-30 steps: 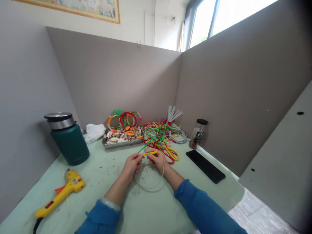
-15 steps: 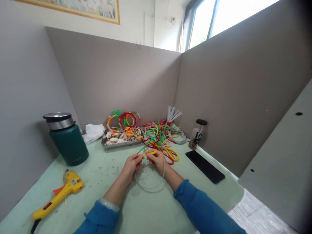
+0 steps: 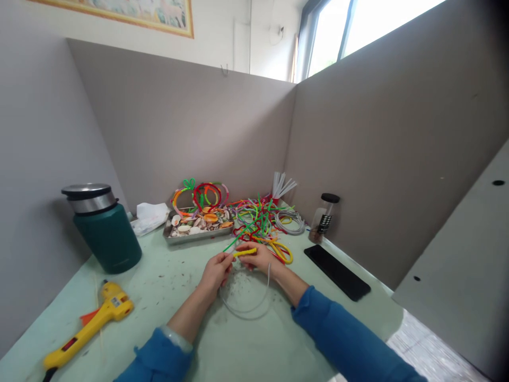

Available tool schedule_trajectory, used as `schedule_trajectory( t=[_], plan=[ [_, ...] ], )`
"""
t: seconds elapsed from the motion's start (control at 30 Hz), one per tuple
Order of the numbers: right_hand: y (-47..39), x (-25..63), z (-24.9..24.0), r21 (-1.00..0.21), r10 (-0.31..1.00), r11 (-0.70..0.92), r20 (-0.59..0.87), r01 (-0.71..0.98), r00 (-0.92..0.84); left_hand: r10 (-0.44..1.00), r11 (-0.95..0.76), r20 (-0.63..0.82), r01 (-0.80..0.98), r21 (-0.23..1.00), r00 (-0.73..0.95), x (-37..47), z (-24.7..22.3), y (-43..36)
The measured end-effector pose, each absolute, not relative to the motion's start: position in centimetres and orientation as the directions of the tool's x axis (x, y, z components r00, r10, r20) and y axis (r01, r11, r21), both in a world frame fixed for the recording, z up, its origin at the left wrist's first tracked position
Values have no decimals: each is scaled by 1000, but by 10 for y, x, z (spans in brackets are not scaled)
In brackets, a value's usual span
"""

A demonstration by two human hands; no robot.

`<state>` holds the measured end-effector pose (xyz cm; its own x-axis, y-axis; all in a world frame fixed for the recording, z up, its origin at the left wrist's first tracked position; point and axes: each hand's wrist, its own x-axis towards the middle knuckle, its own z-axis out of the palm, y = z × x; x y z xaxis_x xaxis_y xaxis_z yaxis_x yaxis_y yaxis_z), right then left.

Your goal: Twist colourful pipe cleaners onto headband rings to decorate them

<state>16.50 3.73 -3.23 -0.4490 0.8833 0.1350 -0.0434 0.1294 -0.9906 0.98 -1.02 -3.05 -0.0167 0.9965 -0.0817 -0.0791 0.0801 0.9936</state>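
Observation:
My left hand (image 3: 217, 272) pinches the left end of a short yellow pipe cleaner (image 3: 245, 253), at a loop of thin grey cord (image 3: 249, 318). The yellow length looks wound around the top of that loop. My right hand (image 3: 262, 259) has its fingers closed around the yellow part from the right, its tip showing above them. Below both hands the grey loop hangs down just over the table. How the cord's ends meet is hidden by my fingers.
A metal tray (image 3: 199, 237) of shells with colourful rings stands behind, beside a pipe-cleaner pile (image 3: 258, 220). To the left are a green flask (image 3: 109, 236) and a yellow glue gun (image 3: 89, 326). A black phone (image 3: 337, 272) and a jar (image 3: 321, 220) lie right.
More of the yellow pipe cleaner shows above my right fingers, which have shifted slightly right and up along it. My left hand keeps its pinch. The view has shifted a little.

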Motion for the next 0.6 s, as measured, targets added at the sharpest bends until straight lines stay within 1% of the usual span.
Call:
schedule_trajectory(
  t=[0.03,0.1,0.13,0.2,0.27,0.3,0.37,0.5,0.6],
  plan=[
    [45,171,-26,-987,872,154,115,45,-476,996,86,-88,-62,994,-21,11,-30,-10],
    [67,183,-10,-945,866,265,147,190,-478,994,109,-109,-22,994,-12,12,-29,-12],
    [82,188,-1,-915,876,306,163,263,-454,993,120,-120,-5,993,-14,13,-28,-13],
    [118,194,16,-833,918,351,215,429,-333,990,142,-142,10,990,-25,13,-26,-14],
    [157,192,30,-677,921,388,312,625,-233,986,165,-165,1,986,-15,12,-26,-14],
    [175,188,34,-581,913,392,343,713,-223,985,174,-174,-3,985,-5,12,-26,-14],
    [206,176,39,-395,896,378,383,837,-224,984,180,-180,12,984,2,11,-27,-13],
    [241,146,35,-74,872,358,382,931,-306,988,156,-155,83,984,-13,10,-33,-9],
    [255,133,28,101,881,330,325,939,-345,992,127,-126,112,986,-19,10,-37,-7]
  ],
)
